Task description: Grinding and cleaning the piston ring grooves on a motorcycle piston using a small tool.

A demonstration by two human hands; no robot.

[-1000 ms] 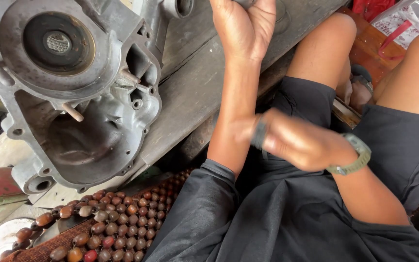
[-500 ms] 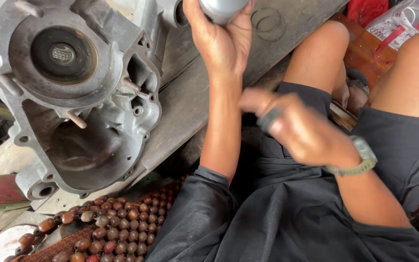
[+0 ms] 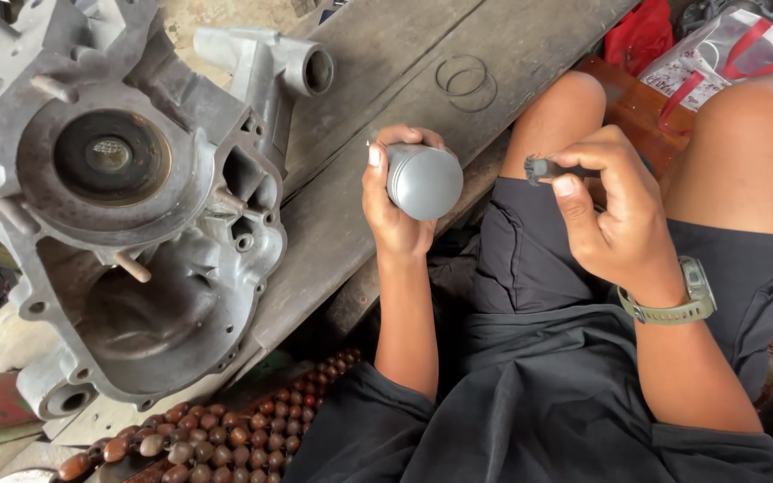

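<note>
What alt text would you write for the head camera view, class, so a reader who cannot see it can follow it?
A seated person's left hand holds a grey metal piston, while the right hand pinches a small dark part beside it. A large grey engine casing lies to the left on a wooden plank, with a brown beaded mat below.

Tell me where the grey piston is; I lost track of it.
In the head view, the grey piston sits centre frame in the left hand, just right of the engine casing.
</note>
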